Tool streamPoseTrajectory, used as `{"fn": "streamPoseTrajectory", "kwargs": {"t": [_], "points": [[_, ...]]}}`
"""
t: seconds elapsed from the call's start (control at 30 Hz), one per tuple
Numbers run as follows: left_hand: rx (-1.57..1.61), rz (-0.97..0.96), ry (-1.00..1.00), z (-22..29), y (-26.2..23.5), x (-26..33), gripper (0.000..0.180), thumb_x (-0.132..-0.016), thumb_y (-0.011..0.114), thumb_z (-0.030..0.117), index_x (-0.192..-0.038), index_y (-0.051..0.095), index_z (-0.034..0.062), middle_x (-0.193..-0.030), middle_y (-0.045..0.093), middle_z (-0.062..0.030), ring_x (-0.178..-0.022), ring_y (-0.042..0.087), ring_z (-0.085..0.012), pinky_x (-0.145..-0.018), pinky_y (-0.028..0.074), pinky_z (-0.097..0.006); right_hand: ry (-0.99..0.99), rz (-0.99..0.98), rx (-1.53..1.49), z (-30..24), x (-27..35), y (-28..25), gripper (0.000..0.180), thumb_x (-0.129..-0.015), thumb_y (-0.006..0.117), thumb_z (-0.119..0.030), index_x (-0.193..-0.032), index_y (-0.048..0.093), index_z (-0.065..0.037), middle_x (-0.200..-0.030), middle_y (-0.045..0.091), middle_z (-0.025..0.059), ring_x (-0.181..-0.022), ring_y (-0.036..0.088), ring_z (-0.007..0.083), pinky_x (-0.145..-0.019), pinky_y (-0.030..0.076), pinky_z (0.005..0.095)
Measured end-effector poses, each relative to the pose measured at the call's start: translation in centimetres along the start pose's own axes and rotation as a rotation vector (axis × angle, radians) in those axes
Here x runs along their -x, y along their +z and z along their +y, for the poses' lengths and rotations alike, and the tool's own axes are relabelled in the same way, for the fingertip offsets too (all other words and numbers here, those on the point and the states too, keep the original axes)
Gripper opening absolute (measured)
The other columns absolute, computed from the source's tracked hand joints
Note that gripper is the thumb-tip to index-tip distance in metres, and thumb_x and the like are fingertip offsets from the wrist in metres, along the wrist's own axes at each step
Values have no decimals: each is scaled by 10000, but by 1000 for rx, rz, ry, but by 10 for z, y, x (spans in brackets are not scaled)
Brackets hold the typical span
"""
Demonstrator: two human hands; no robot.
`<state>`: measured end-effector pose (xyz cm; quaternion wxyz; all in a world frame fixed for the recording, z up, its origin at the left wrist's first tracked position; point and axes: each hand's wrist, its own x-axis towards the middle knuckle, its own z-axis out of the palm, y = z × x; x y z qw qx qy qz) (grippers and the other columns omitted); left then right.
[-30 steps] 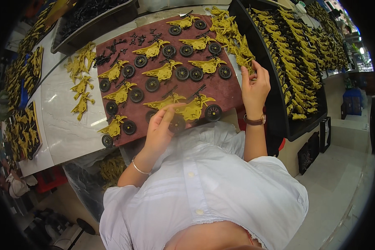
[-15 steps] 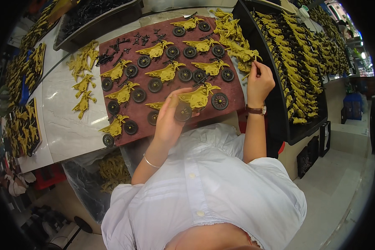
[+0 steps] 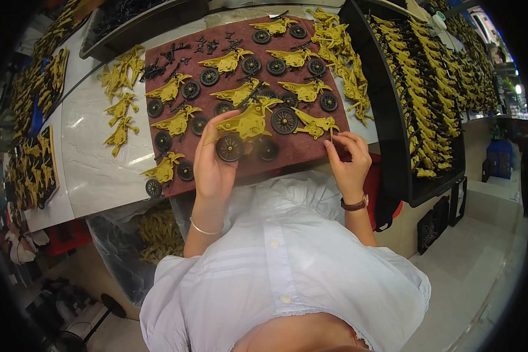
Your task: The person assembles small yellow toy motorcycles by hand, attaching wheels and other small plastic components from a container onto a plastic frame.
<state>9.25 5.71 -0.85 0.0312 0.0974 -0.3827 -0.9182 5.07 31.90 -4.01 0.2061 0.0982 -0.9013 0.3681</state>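
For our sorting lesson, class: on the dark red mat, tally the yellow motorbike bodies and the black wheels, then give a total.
Yellow motorbike bodies: 10, counting the one in the left hand
Black wheels: 18, fitted or loose
Total: 28
The small black parts are too tangled to count.

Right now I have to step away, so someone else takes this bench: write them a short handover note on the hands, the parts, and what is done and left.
Left hand holds a yellow toy motorbike with two black wheels fitted, above the brown mat.
Right hand pinches a small thin part at the mat's near right edge; too small to tell what.
On the mat: yellow bike bodies paired with loose wheels, small black bits at the far left corner.
Black tray on the right holds rows of bikes.
Left: the bodies on the mat are still without wheels.
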Motion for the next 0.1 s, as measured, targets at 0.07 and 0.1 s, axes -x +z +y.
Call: {"fn": "streamPoseTrajectory", "kwargs": {"t": [0.07,0.1], "points": [[9,-8,-6,-1,-5,0,438,-1057,300,316,-1327,471,16,-1235,591,-128,-1110,593,-217,-899,513,-364,33,-58,-24,-4,-5,-2,186,-742,797,-103,-889,701,-43,-1076,648,117,-938,604,229,-780,500,339],[20,-21,-13,-3,-7,0,440,-1056,306,323,-1331,471,22,-1238,590,-124,-1114,592,-220,-915,505,-366,132,-92,-87,-10,-11,-5,203,-739,801,-116,-904,702,-51,-1151,629,134,-987,595,245,-885,495,359]]}}
